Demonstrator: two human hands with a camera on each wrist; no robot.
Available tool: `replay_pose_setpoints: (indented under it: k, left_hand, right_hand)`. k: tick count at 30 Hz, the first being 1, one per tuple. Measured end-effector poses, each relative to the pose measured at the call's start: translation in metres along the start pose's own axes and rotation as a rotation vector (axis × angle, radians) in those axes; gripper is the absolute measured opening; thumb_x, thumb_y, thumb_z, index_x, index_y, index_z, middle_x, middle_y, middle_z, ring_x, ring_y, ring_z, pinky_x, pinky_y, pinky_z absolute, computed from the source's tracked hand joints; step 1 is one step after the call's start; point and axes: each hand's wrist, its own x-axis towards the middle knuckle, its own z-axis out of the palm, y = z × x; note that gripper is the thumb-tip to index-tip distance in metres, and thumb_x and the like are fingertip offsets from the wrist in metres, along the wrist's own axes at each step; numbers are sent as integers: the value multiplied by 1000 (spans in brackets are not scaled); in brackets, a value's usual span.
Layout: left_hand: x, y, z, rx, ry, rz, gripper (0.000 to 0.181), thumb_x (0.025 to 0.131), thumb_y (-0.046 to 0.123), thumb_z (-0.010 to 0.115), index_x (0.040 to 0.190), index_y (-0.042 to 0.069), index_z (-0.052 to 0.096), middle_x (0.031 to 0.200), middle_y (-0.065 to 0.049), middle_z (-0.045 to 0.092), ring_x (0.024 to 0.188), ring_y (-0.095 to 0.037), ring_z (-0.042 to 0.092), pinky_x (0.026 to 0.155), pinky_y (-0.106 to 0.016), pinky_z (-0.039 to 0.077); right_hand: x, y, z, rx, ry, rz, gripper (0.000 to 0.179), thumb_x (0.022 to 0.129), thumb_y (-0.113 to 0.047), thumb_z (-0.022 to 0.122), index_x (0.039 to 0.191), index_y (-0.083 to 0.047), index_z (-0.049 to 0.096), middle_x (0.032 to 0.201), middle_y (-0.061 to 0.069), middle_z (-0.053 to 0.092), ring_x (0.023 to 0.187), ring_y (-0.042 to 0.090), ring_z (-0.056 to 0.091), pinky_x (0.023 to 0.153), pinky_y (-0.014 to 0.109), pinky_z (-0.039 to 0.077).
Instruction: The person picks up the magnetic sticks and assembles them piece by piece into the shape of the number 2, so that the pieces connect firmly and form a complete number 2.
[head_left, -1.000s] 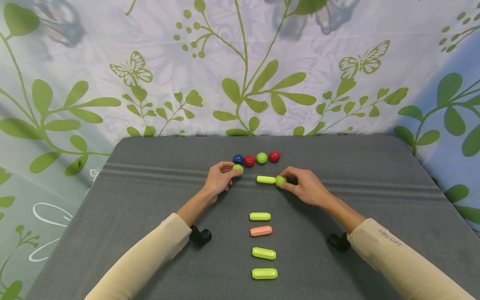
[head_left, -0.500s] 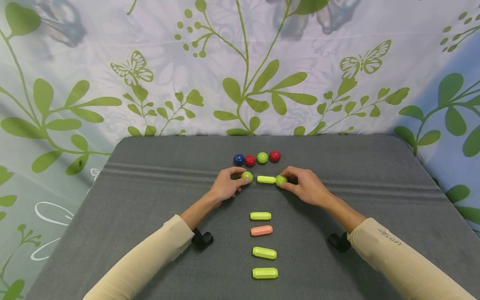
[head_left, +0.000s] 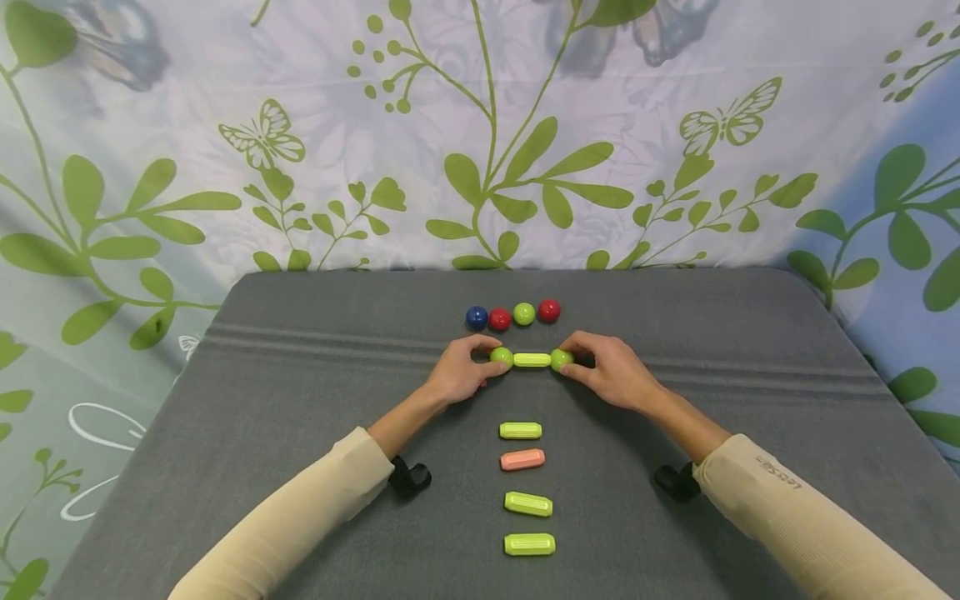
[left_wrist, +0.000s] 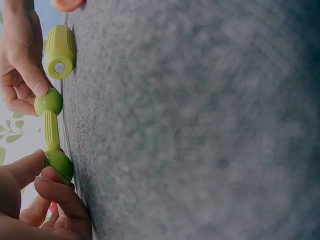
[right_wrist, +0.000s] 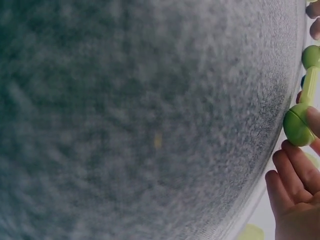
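Note:
Between my two hands lies a yellow-green ribbed rod (head_left: 532, 360) with a green ball at each end. My left hand (head_left: 459, 370) pinches the left green ball (head_left: 501, 358) between thumb and fingers, and that ball meets the rod's left end. At the other end, my right hand (head_left: 611, 371) pinches the right green ball (head_left: 560, 360). In the left wrist view the rod (left_wrist: 51, 131) bridges both balls in one line. The right wrist view shows the right ball (right_wrist: 298, 125) against the thumb, with the other fingers spread below it.
Behind the hands sit a blue ball (head_left: 477, 317), a red ball (head_left: 500, 319), a green ball (head_left: 524, 313) and another red ball (head_left: 549, 311). Nearer on the grey table (head_left: 315, 492) lie several yellow-green rods (head_left: 529, 544) and an orange rod (head_left: 522, 460). A patterned cloth (head_left: 420, 150) hangs behind.
My left hand has brought its green ball from beside the blue ball rightward and nearer, up to the rod's left end. The right hand has stayed in place on its ball.

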Motion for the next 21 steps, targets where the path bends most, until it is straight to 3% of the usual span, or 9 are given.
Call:
replay_pose_setpoints:
  k: [12, 15, 21]
  left_hand:
    - [3, -3, 1, 10, -1, -23, 36, 93, 17, 72, 126, 8, 65, 118, -7, 64, 73, -15, 60, 68, -29, 51]
    - [3, -3, 0, 38, 4, -21, 36, 93, 19, 72, 127, 9, 65, 119, -6, 64, 85, -17, 61, 76, -32, 50]
    - [3, -3, 0, 48, -1, -11, 36, 94, 20, 71, 127, 9, 65, 121, -6, 64, 100, -21, 58, 81, -37, 49]
  right_hand:
    - [0, 0, 1, 3, -5, 14, 18, 89, -13, 75, 106, -9, 69, 99, 3, 69, 91, 21, 63, 81, 46, 49]
    - [1, 0, 1, 3, -5, 11, 18, 89, -13, 75, 106, -9, 69, 99, 3, 68, 91, 21, 63, 80, 46, 49]
    - [0, 1, 0, -5, 2, 6, 19, 89, -12, 75, 106, -9, 69, 98, 3, 68, 90, 21, 63, 80, 46, 48]
